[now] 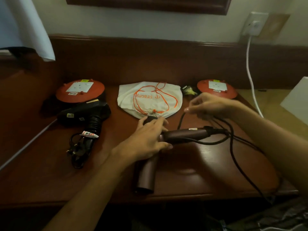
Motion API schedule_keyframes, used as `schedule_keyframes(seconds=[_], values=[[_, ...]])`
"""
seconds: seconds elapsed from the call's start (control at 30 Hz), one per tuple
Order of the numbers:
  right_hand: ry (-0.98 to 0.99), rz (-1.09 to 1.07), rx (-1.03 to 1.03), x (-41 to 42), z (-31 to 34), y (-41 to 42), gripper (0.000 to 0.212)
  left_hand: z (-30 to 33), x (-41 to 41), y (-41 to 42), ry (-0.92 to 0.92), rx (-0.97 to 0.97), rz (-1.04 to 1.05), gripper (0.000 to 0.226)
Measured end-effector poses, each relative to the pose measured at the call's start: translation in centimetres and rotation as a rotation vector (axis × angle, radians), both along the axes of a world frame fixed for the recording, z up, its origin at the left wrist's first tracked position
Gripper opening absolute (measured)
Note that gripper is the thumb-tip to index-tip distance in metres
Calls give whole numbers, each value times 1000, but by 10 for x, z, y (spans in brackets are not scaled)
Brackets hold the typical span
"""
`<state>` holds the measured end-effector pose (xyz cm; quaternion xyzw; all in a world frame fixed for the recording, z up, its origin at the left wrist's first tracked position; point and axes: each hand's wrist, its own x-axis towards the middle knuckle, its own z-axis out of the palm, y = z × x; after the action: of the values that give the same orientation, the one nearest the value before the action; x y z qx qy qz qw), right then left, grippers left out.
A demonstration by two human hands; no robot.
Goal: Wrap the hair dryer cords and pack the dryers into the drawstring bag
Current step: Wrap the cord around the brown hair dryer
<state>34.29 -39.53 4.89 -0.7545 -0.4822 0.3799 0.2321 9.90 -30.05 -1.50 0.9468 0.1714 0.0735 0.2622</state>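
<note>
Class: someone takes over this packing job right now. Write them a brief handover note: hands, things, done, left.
Left hand: grip on the maroon dryer, mid-table.
Right hand: pinches its loose cord, which trails off the table edge.
Black dryer, at left: cord looks bundled beside it.
Drawstring bag: flat behind the dryers.
Done: maybe the black cord.
Left: wrap the maroon cord, bag both dryers.

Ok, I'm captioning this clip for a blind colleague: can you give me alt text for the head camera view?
A person's left hand grips a maroon hair dryer on a wooden desk while the right hand pinches its black cord. Behind lie a white drawstring bag, a black hair dryer with bundled cord, and two red discs.
</note>
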Motion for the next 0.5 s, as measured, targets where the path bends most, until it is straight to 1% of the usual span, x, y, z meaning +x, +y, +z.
schedule_keyframes(seconds=[0.07, 0.1, 0.13, 0.17, 0.23, 0.3, 0.43, 0.5], values=[[97, 118, -6, -15, 28, -1, 31, 1, 10, -5, 71, 61, 2, 81], [104, 197, -17, -25, 37, -4, 27, 1, 13, -5, 87, 76, 14, 89], [70, 275, -29, -37, 43, -7, 22, 1, 15, -5, 92, 74, 22, 91], [3, 344, -34, -49, 44, -12, 19, 2, 14, -5, 82, 67, 19, 87], [-118, 434, 3, -68, 37, -22, 16, 3, 12, -3, 49, 72, -18, 66], [-142, 425, 72, -81, 24, -36, 14, 4, 7, -1, -9, 66, -32, 53], [-76, 301, 246, -97, -12, -58, 9, 2, -6, 5, -163, -77, 32, 54], [-41, 215, 334, -102, -34, -65, 9, -2, -10, 7, -221, -85, 48, 54]])
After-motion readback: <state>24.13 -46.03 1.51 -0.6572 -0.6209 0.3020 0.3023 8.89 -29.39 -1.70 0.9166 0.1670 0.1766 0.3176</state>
